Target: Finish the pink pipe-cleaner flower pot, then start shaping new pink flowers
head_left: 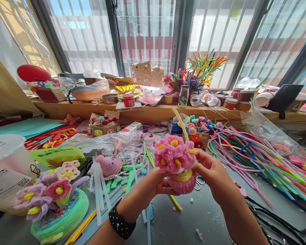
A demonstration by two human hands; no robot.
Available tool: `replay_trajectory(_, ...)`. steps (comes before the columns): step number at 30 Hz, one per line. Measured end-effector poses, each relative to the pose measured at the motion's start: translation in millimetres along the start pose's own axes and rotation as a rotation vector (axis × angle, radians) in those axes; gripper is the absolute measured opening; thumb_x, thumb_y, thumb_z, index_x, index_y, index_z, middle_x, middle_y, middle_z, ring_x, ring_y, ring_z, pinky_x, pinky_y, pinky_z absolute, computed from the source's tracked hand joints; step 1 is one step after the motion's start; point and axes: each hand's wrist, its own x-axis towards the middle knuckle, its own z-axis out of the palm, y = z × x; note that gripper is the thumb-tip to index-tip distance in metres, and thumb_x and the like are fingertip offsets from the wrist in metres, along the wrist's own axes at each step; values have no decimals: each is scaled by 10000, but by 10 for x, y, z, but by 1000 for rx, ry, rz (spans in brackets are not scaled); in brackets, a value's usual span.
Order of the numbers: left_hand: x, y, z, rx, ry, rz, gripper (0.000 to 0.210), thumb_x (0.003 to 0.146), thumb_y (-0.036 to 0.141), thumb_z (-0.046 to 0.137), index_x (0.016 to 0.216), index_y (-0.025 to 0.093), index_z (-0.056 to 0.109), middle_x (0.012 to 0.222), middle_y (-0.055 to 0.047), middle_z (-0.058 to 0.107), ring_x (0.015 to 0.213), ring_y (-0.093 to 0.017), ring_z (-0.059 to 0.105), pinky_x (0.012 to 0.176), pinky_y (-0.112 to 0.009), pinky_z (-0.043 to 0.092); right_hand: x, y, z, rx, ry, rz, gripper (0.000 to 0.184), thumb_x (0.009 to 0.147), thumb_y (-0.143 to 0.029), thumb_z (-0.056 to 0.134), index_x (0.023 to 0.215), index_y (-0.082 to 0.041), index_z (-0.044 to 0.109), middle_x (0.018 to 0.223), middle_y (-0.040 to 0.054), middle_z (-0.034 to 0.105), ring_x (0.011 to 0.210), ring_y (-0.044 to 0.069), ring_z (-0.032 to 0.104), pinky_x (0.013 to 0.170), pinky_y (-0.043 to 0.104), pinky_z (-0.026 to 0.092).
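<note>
"What lies around us, largest first?"
"Our table (186, 223); then, at three o'clock, loose pipe cleaners (252, 166), fanned out perhaps so we can draw single ones. The green pot (66, 214) sits at eight o'clock, probably there to leave us room."
"And the pink flower pot (177, 161)?"
"At our clock's centre, seemingly held above the table, blooms facing us, likely for a close look."
"Our grip?"
"Our left hand (153, 185) curls half closed around its eight-o'clock side. Our right hand (211, 168) grasps its three-o'clock side, thumb and fingers close together; whether they pinch the yellow stem (180, 122) pointing towards twelve, we cannot tell."
</note>
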Motion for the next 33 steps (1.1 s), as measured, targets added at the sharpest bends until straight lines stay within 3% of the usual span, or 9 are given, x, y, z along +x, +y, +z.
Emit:
replay_trajectory(4,-5,-12,0,-19,-34,31,473,702,452,611,1084,172,612,1039,-107,661,837,-201,643,735,-298,503,9,-3,-21,-11,0,-3,232,645,-390,675,733,-182,621,1067,85,624,1041,247,545,774,302,493)
replay_trajectory(9,3,-10,8,-3,-18,29,372,743,344,588,1080,188,611,1054,-93,660,892,-193,631,761,-295,495,20,7,-41,-20,0,6,242,649,-394,674,743,-181,608,1041,83,631,988,240,574,753,303,500)
replay_trajectory(16,17,-11,10,4,0,64,462,713,345,621,1142,188,552,1109,-111,634,906,-219,634,771,-322,487,14,-14,-51,4,24,8,280,654,-434,664,754,-180,602,1029,85,640,944,233,598,759,315,498)
replay_trajectory(25,16,-51,55,-100,-8,151,383,732,269,603,1098,165,557,1168,-118,594,1015,-238,577,842,-338,435,11,-32,-16,-40,145,-8,288,628,-431,683,704,-177,573,787,34,635,723,171,592,645,268,478)
replay_trajectory(33,40,-66,23,-112,76,199,338,764,369,573,1025,157,606,1095,-105,637,1031,-240,567,862,-332,419,35,-1,-12,-41,138,-21,290,618,-448,678,700,-197,559,818,31,626,758,176,595,707,293,485)
